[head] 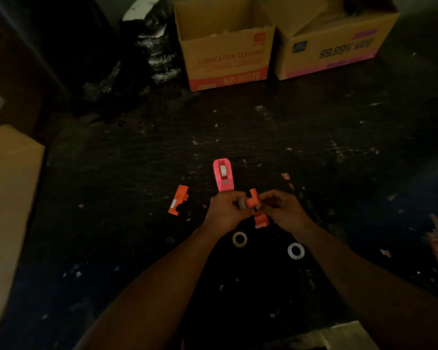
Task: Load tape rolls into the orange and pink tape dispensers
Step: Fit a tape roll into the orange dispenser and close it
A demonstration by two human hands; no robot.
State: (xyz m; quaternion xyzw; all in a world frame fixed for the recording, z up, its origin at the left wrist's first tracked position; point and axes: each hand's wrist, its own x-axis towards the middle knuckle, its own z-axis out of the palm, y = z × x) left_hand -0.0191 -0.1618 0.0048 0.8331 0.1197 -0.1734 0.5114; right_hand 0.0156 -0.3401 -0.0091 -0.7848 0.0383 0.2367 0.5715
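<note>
A pink tape dispenser (223,176) stands on the dark floor with a white tape roll inside it. Just in front of it, my left hand (226,208) grips a greyish tape roll (242,203) and one side of an orange dispenser part (253,199). My right hand (278,206) pinches the other side of that orange part. Another orange piece (261,220) lies under my hands. A separate orange dispenser half (178,199) lies on the floor to the left. Two loose tape rolls, one (239,239) and the other (295,250), lie below my wrists.
Two open cardboard boxes, one (228,59) and the other (334,49), stand at the back. A black plastic bag (154,44) sits left of them. A further box (8,188) is at the left edge. Paper scraps litter the floor.
</note>
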